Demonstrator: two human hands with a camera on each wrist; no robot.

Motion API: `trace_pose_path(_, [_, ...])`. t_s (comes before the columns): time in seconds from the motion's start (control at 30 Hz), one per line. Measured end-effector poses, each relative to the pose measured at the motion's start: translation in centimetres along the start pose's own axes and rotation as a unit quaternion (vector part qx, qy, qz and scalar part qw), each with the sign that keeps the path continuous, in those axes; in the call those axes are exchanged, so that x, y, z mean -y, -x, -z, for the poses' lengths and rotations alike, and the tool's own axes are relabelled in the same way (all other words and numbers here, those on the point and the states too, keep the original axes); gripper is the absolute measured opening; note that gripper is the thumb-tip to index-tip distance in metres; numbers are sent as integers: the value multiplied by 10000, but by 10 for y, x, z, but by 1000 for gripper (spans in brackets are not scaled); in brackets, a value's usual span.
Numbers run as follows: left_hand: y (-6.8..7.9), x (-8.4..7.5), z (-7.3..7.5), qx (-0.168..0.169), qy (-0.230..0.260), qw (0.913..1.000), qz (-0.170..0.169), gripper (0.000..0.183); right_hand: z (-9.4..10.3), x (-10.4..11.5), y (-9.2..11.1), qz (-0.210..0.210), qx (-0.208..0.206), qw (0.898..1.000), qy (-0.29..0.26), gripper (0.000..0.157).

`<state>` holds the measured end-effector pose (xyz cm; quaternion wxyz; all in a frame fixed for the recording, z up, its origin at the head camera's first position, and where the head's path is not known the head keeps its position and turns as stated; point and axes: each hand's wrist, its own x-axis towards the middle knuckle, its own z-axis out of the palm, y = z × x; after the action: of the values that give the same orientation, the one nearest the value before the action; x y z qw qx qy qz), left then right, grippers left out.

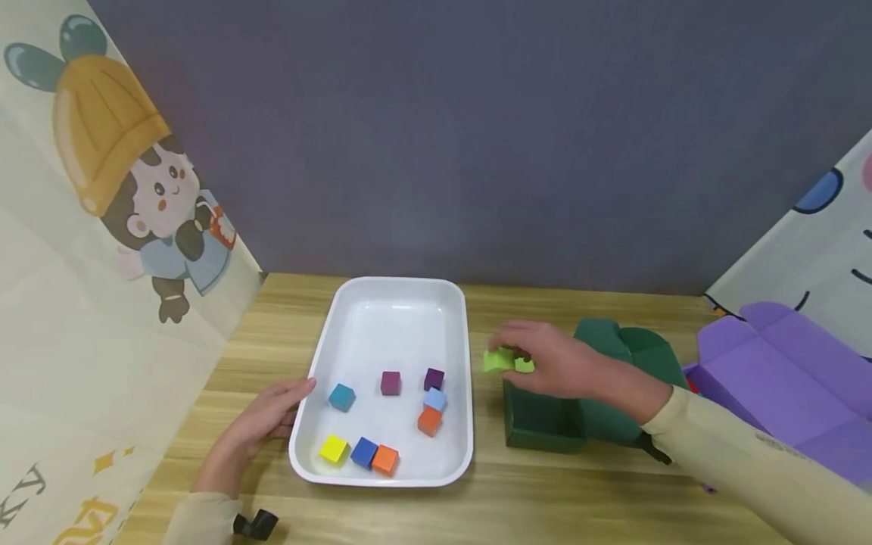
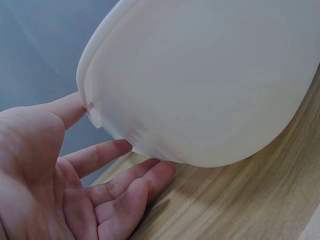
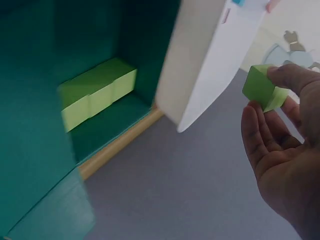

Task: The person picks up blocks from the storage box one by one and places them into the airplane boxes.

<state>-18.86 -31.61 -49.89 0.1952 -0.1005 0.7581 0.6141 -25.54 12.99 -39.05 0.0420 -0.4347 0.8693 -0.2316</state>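
My left hand (image 1: 269,415) holds the left edge of a white tray (image 1: 381,303). One fingertip lies at the rim, and the other fingers (image 2: 97,156) are by the outer wall beneath it. Between thumb and fingers, my right hand (image 1: 555,359) pinches a light green block (image 3: 260,86); whether it is one cube or two, I cannot tell. That hand is above an open dark green box (image 1: 545,440), right of the tray. Inside the box, a row of light green cubes (image 3: 100,97) shows in the right wrist view. In the tray, loose cubes (image 1: 390,383) of several colours lie scattered.
An open purple box (image 1: 763,371) stands at the far right, with something red partly visible inside. The wooden table (image 1: 538,499) ends at a grey panel (image 1: 511,151) behind. Printed cloths hang at the left (image 1: 68,303) and right.
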Motion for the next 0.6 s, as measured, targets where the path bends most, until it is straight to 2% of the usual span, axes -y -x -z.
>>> trace_pose_path(0.23, [-3,0,0,19,11,10000,-33,74,0,-15,6,-94,-21,9998,157,33])
trace_pose_path(0.43, [-2,6,2,245,-8,9997,-1,72,-5,-15,8,-163,274,9990,315,33])
trace_pose_path(0.6, [-2,5,2,73,-27,10000,30,75,-1,-19,8,-253,530,9974,408,33])
